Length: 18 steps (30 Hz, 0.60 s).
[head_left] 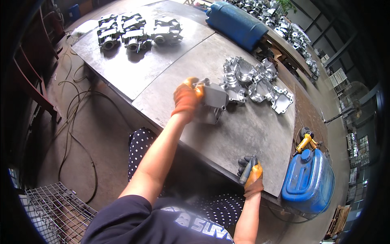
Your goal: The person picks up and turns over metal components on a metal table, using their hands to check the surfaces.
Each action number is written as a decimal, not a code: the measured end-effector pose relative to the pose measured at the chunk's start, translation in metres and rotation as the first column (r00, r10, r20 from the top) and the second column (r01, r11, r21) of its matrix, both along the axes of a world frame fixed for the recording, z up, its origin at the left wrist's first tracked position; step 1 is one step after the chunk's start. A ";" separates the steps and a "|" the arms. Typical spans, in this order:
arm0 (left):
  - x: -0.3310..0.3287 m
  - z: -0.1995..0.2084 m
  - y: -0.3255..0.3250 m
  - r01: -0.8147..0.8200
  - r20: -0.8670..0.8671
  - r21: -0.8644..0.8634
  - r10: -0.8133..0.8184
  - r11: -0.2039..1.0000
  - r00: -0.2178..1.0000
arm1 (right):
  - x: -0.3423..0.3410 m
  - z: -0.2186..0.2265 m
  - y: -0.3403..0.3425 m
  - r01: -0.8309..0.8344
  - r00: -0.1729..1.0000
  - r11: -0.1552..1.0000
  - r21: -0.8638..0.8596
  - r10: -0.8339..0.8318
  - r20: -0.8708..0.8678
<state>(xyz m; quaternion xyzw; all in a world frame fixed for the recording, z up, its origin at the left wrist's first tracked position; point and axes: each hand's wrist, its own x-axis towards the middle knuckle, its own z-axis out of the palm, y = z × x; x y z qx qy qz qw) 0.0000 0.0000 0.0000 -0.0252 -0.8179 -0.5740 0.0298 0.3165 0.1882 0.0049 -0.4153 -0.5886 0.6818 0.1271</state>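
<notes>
An orange glove covers my left hand (188,96), whose fingers are closed on the edge of a grey metal casting (215,97). That casting is tilted over the metal-topped table (239,136), slightly blurred. Closer to the table's front edge, my right hand (254,175), in an orange and dark glove, is wrapped round a dark cylindrical hand tool (248,170); its exact kind does not show. Just beyond the held casting lies a cluster of loose castings (260,87). Stacked castings (134,34) stand in several piles at the table's far left.
A blue drum (235,26) lies along the far edge. At the right stand a blue jerrycan (306,183) and a yellow hand-held tool (304,142). Hoses (71,110) trail over the floor at left, near a wire basket (57,211). More castings (284,30) are heaped behind.
</notes>
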 end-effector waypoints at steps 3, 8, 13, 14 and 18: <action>0.015 0.004 -0.013 -0.417 -0.526 -0.432 0.153 0.800 0.837 | -0.003 -0.002 -0.004 -0.008 1.000 1.000 -0.015 0.008 -0.020; 0.085 0.029 0.035 0.016 -0.670 -0.554 -0.458 0.832 0.585 | -0.008 -0.003 -0.001 -0.057 0.998 0.997 0.043 0.058 -0.011; 0.056 0.011 0.031 0.173 -0.232 -0.903 -0.786 0.393 0.574 | -0.005 -0.008 -0.004 0.002 1.000 0.999 -0.032 -0.002 -0.012; 0.046 0.005 0.026 0.129 -0.253 -0.908 -0.767 0.399 0.589 | -0.004 -0.008 -0.003 -0.002 1.000 0.999 -0.047 0.000 -0.025; -0.018 -0.026 -0.024 -0.071 -0.404 -0.894 -0.730 0.442 0.551 | -0.007 -0.003 -0.006 0.026 1.000 0.999 -0.026 -0.027 -0.004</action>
